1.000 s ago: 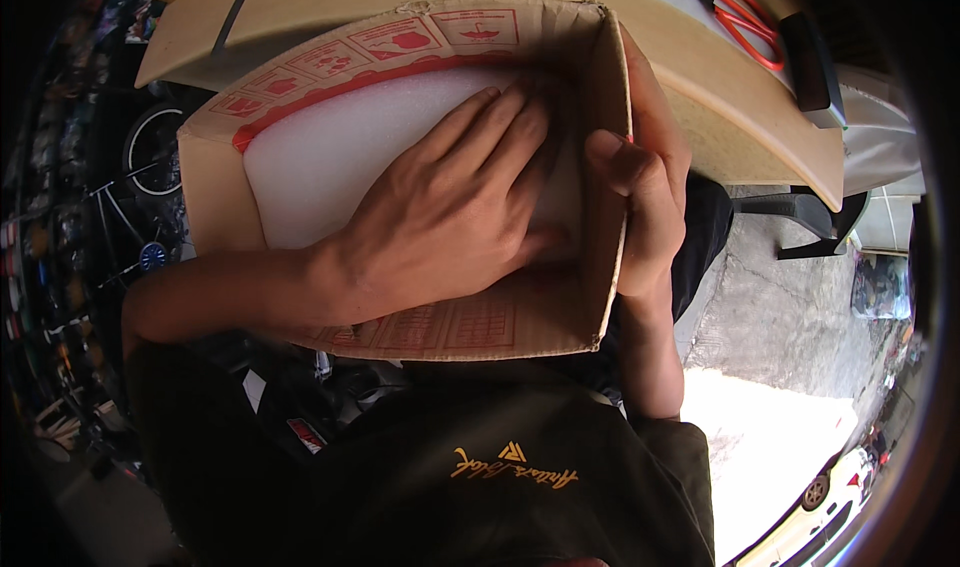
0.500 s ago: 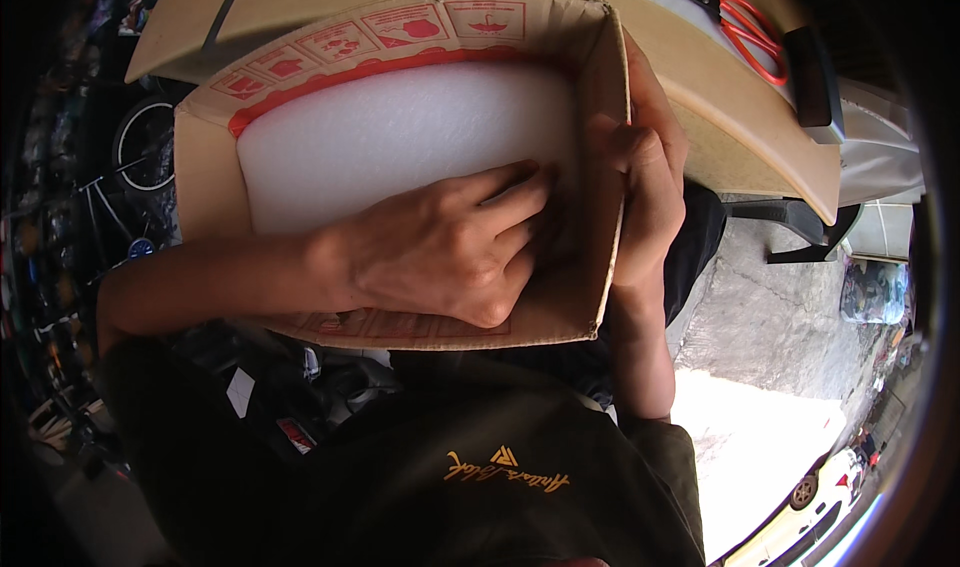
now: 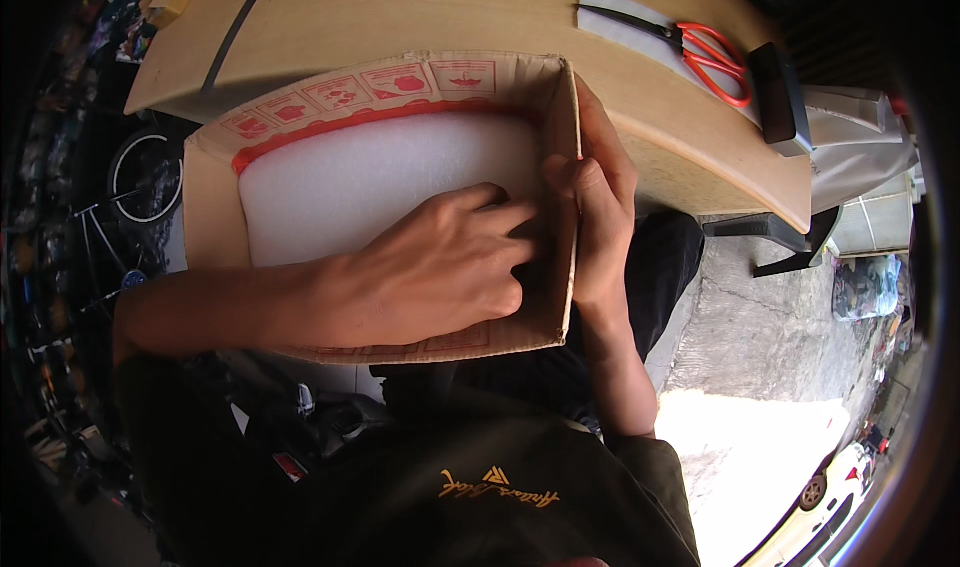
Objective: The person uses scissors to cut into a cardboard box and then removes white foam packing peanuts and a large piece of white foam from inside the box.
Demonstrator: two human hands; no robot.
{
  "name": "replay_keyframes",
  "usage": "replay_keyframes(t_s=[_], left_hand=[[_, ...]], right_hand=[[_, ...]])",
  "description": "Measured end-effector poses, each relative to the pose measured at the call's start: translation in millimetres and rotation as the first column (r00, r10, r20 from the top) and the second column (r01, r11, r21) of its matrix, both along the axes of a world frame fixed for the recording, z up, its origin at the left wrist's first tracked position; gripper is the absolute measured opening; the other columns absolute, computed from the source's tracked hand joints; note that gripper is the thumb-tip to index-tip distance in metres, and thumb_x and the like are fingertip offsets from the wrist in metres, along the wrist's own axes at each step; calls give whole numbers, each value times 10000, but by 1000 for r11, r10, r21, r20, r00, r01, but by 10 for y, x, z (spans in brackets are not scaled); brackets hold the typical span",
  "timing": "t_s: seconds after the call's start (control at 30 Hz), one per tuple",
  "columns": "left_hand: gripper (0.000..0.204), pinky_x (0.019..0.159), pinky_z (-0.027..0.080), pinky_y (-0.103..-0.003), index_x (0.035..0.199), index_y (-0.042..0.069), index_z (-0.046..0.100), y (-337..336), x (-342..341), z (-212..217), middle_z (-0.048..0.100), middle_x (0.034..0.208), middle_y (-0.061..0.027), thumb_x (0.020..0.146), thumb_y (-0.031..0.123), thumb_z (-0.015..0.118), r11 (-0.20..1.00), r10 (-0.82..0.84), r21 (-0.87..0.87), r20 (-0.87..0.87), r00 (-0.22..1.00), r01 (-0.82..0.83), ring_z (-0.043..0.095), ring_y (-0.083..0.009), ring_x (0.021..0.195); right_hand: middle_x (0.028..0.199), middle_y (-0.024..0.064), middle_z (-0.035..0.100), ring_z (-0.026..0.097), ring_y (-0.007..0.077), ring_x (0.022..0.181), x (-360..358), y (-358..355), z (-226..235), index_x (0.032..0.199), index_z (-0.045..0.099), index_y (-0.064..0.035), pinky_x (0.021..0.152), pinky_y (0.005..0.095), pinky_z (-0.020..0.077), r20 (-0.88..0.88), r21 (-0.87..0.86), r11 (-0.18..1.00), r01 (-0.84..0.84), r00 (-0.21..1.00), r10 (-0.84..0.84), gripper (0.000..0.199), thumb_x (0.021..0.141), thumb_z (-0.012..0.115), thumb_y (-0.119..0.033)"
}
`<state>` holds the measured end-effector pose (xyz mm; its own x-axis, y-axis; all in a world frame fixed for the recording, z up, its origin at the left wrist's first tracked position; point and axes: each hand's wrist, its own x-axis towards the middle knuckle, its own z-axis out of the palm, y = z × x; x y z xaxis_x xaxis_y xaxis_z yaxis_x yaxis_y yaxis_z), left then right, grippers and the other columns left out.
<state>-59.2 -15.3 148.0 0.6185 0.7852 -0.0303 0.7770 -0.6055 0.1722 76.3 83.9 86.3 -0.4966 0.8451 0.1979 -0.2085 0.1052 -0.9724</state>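
Observation:
An open brown cardboard box (image 3: 215, 202) with red printed symbols is held tilted, its mouth toward me. Inside lies a white foam-wrapped bundle (image 3: 370, 167) beside a red strip along the far wall. My left hand (image 3: 450, 252) reaches in over the bundle, its bent fingers curled down around the bundle's right end; the fingertips are lost in shadow. Outside, my right hand (image 3: 600, 197) clamps the box's right wall, thumb over the rim and the other fingers behind the cardboard. What lies deeper in the box is hidden.
Beyond the box is a wooden table (image 3: 400, 17). On it, red-handled scissors (image 3: 715, 62) lie on a white sheet next to a dark box-shaped object (image 3: 780, 97). A bicycle wheel (image 3: 147, 177) stands at left, and a white car (image 3: 820, 507) is outside at lower right.
The box and both hands have shifted left and slightly down in view, and more of the table shows behind. My left hand stays inside the box; my right keeps its wall grip.

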Motion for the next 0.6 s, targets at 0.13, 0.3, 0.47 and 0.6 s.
replay_keyframes(t_s=[0.13, 0.3, 0.47, 0.6], left_hand=[[189, 872, 494, -407, 705, 30, 732, 11, 21, -155, 653, 941, -35, 663, 202, 666, 998, -11, 70, 64, 998, 7, 597, -253, 1036], [154, 850, 498, -439, 732, 51, 730, 17, -5, -199, 650, 915, -11, 666, 174, 665, 995, -41, 97, 94, 995, 32, 595, -250, 990], [311, 1070, 471, -496, 1000, 37, 745, -103, -121, -254, 680, 1104, -62, 719, 148, 674, 984, -89, 159, 37, 995, 83, 600, -275, 1178], [612, 1193, 343, -558, 1411, 122, 557, -231, -408, -147, 480, 1500, -115, 824, 183, 717, 992, 95, 84, 20, 995, -96, 405, -302, 1446]], right_hand=[[1372, 164, 575, 576, 227, 1138, -9, -9, 50, 1480, 465, 28, 1006, 347, 428, -77, -82, 996, -47, 996, 40, 681, 826, 545, -145], [1303, 127, 607, 574, 128, 863, 11, 50, 34, 1499, 446, 18, 763, 264, 474, -101, -96, 993, -62, 993, 52, 675, 844, 506, -139], [1251, 79, 626, 514, 71, 791, 96, 110, -117, 1514, 435, 21, 701, 218, 413, -120, -62, 995, -75, 990, 67, 678, 880, 514, -205], [1284, 71, 618, 508, 80, 856, 104, 149, -156, 1503, 441, 46, 743, 218, 392, -130, -67, 997, -50, 991, 41, 689, 900, 520, -278]])
